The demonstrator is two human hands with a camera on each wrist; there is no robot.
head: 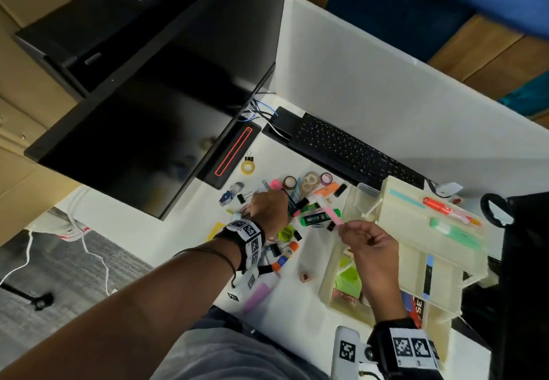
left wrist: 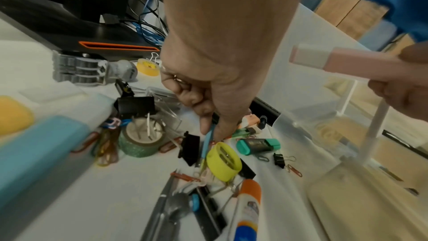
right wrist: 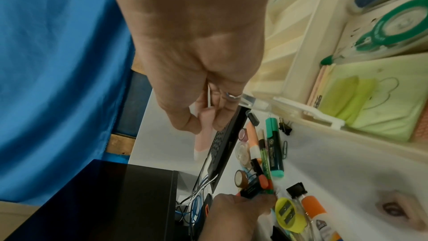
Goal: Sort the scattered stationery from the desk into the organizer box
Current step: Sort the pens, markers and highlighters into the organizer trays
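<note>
The cream tiered organizer box (head: 395,210) stands on the white desk at the right, holding an orange marker (head: 445,211) and a green highlighter (head: 454,232). My right hand (head: 344,228) hovers left of it and pinches the lower end of a pink highlighter (head: 326,210), also seen in the left wrist view (left wrist: 336,61) and the right wrist view (right wrist: 203,135). My left hand (head: 269,206) is down in the scattered pile with its fingers curled. Its fingertips (left wrist: 214,133) meet a black marker (right wrist: 252,189) with orange ends and a thin blue stick (left wrist: 207,142).
Tape rolls (head: 309,182), a green highlighter (head: 315,218), a yellow sharpener (left wrist: 223,161), a glue stick (left wrist: 249,206), binder clips and paper clips crowd the desk's middle. A black keyboard (head: 350,149) lies behind, a monitor (head: 142,106) at the left. The desk's front edge is close to me.
</note>
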